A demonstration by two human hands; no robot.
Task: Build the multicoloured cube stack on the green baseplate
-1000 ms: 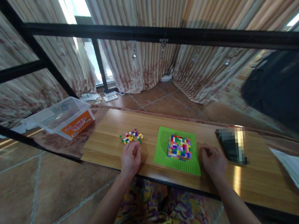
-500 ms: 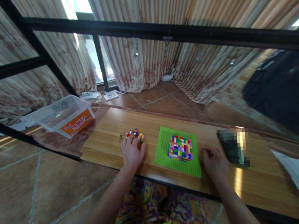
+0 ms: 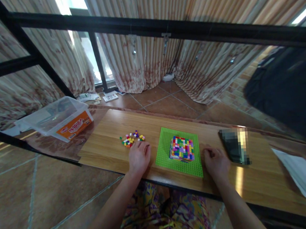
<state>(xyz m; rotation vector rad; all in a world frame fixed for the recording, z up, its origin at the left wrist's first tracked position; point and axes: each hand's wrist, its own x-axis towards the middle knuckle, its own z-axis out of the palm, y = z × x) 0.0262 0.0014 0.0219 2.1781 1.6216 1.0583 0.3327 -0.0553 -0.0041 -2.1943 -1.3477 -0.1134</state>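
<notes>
A block of many-coloured toy bricks [image 3: 182,149] stands on a green studded baseplate [image 3: 163,164], its top a mosaic of small bricks. To the left is a loose pile of small bricks [image 3: 128,141], mostly yellow and white. My left hand [image 3: 139,157] lies at the near right side of this pile, fingers curled and closed; whatever they pinch is hidden. Just right of the baseplate, my right hand [image 3: 217,162] rests on the table with its fingers curled in. The inside of that hand cannot be seen.
The wooden table [image 3: 97,146] carries a dark, partly pixelated flat object [image 3: 231,145] and white paper [image 3: 299,177] at the right. A clear plastic bin [image 3: 61,117] with an orange label stands beyond its left end. A black metal bar [image 3: 136,26] crosses before curtains.
My left hand has drawn back from over the brick pile towards the baseplate, uncovering yellow bricks, and its fingers have closed. The right hand stays beside the baseplate. The view has shifted slightly.
</notes>
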